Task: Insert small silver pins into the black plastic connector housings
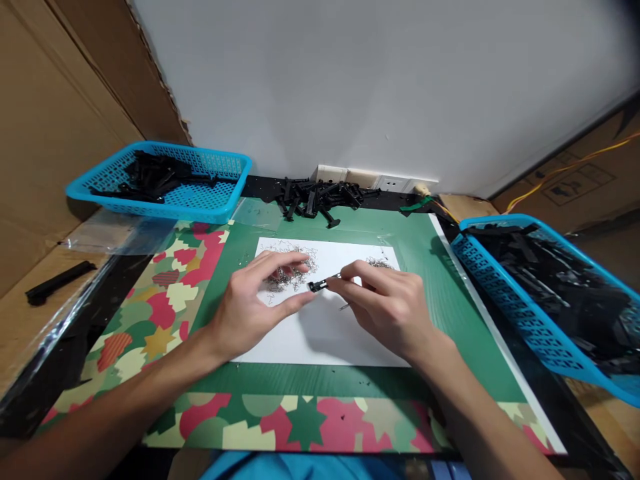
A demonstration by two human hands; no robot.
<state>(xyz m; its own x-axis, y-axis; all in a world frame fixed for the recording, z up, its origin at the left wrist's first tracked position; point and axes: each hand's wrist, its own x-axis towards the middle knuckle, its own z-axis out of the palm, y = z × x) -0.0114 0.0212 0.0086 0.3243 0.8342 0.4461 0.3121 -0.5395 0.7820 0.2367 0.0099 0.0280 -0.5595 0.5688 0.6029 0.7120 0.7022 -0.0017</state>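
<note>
A small black plastic part (318, 285) with bright metal bits along it is pinched in the fingers of my right hand (393, 300), above a white sheet (320, 340). Below those fingers pokes a thin metal tip (344, 307); what it belongs to is hidden. My left hand (255, 293) has its thumb and index finger apart. Its thumb tip lies at the left end of the part, and I cannot tell whether it touches. Behind the left fingers spreads a pile of tiny bent wire pieces (310, 257). Another small metal pile (377, 263) sits behind my right hand.
Several black plastic parts (313, 200) lie heaped by the wall sockets (393, 183). Blue baskets of black parts stand at the left (210, 212) and right (520, 320). One long black piece (57, 282) rests on cardboard at far left. A green mat (465, 320) covers the table.
</note>
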